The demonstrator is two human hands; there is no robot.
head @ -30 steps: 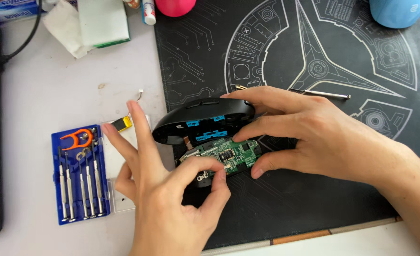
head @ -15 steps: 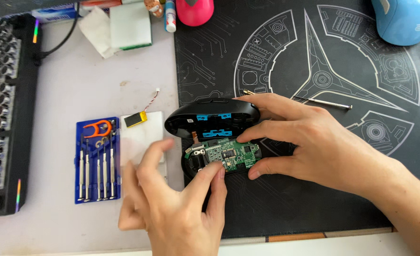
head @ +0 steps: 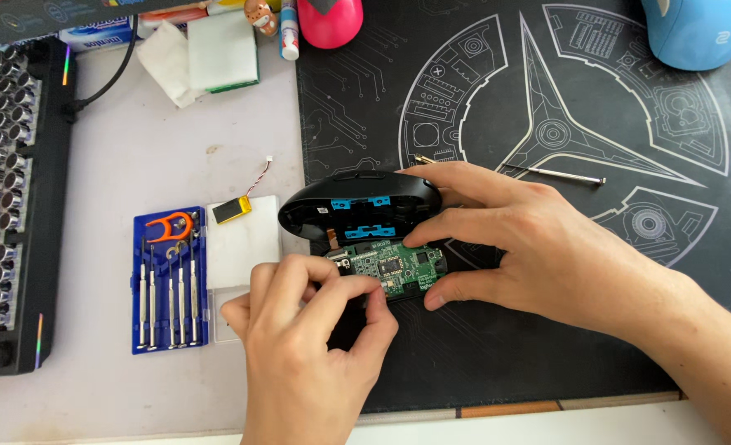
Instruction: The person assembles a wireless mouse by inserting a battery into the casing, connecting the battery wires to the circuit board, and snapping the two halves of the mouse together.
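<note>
An opened black computer mouse lies on the dark printed mat (head: 547, 99). Its top shell (head: 357, 206), blue inside, is tipped up behind the base, where a green circuit board (head: 394, 265) shows. My right hand (head: 538, 247) grips the shell and the base's right side with fingers and thumb. My left hand (head: 307, 330) has its fingertips curled onto the board's left end, hiding that end of the base. I cannot tell whether it pinches a small part there.
A blue case of small screwdrivers (head: 170, 280) lies left of the mat beside a clear lid (head: 243, 239) and a small yellow battery (head: 232, 210) with a wire. A loose screwdriver (head: 555, 173) rests on the mat. A keyboard (head: 7, 206) fills the left edge; a blue mouse (head: 695, 33) sits top right.
The view has shifted, so everything sits further right in frame. My left hand went from spread open beside the mouse to curled with fingertips on the board. My right hand kept its hold.
</note>
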